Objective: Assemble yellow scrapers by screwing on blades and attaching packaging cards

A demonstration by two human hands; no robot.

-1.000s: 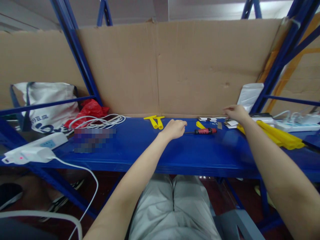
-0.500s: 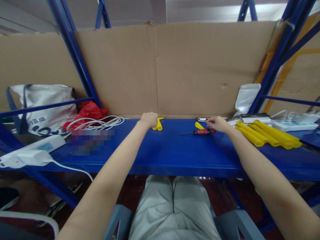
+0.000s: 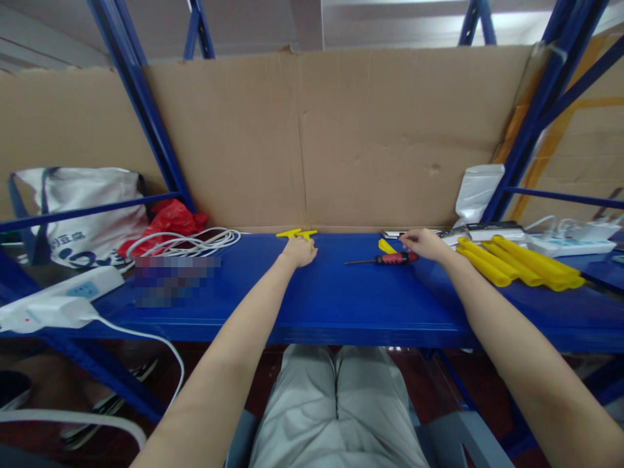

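My left hand [image 3: 299, 251] is at the back middle of the blue table, its fingers curled over a yellow T-shaped piece [image 3: 308, 234]. Another yellow bar-like end [image 3: 288, 233] shows just behind the knuckles; the hand covers the lower parts. To the right, my right hand [image 3: 423, 243] hovers with thumb and fingertips pinched together; anything between them is too small to make out. Just below it lies a screwdriver [image 3: 394, 258] with a red and black handle, its shaft pointing left. A small yellow piece [image 3: 387, 246] rests left of those fingertips.
Several yellow tubes [image 3: 517, 260] lie at the right, before a white power strip [image 3: 570, 244]. At the left are coiled white cable [image 3: 209, 242], a red plastic bag [image 3: 175, 220], a cloth bag [image 3: 92, 214] and another power strip [image 3: 97, 284]. Cardboard [image 3: 370, 136] walls the back.
My left hand has come slightly right and toward me, over the yellow piece, and a second yellow end now shows behind it. My right hand stays almost where it was.
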